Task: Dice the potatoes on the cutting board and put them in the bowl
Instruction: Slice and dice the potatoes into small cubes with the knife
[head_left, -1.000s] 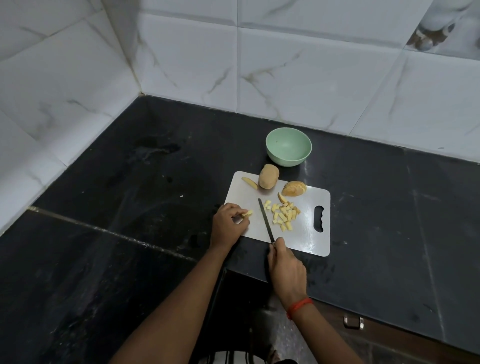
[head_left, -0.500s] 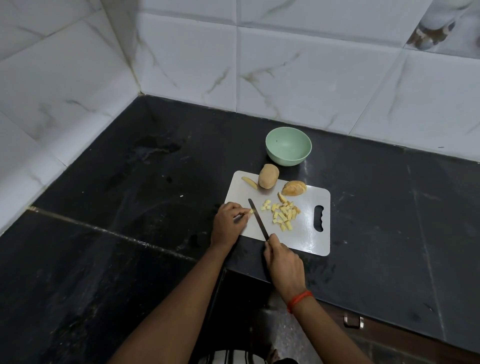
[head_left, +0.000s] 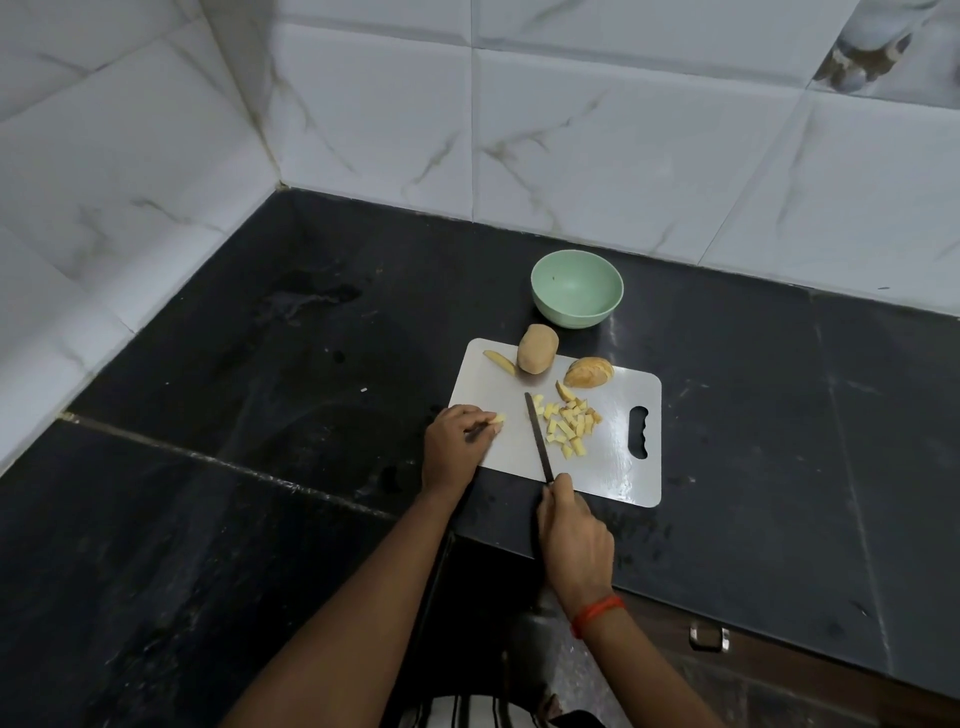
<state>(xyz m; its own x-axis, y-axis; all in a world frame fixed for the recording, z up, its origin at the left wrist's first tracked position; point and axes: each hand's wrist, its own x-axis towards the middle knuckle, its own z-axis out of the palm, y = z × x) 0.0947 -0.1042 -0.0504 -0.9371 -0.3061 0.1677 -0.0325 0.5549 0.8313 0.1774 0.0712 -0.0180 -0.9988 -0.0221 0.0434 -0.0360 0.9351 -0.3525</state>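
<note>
Pale yellow diced potato pieces (head_left: 569, 426) lie heaped on the white plastic cutting board (head_left: 613, 470), with a whole brown potato (head_left: 537, 349) at its far edge. Fingers of the left hand (head_left: 451, 444) pinch a small potato piece (head_left: 499, 418), and those of the right hand (head_left: 574, 540) are clamped on a slim dark knife (head_left: 537, 434) beside the heap. The pale green round bowl (head_left: 571, 318) stands just beyond, on the black tabletop (head_left: 311, 374).
</note>
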